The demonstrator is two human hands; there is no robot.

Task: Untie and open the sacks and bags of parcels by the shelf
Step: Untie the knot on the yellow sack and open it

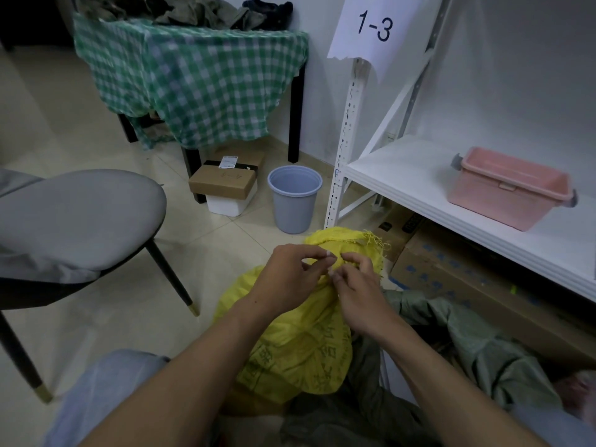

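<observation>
Grey padded chair on black legs [80,221], left of frame, well apart from the work.

Left hand [290,272], centre frame: thumb and forefinger pinch the gathered neck of the yellow woven plastic sack with green print [300,343]. The sack stands on the floor in the lower centre, just left of the white metal shelf [419,175].

Right hand [358,295]: touching the same bunch, fingers curled into the fabric. The tie is hidden under my fingers, so I cannot tell whether it is cord or knotted cloth. Neck not yet open.

Risks, as I judge them:
- Picking the wrong strand blind would cinch the knot tighter.
- Frayed yellow edge [374,240] above my right hand: hard pulling could unravel or tear the weave.
- Tugging rightward could tip the sack onto the grey-green cloth sack [477,343] at lower right and spill parcels once the neck opens.
</observation>
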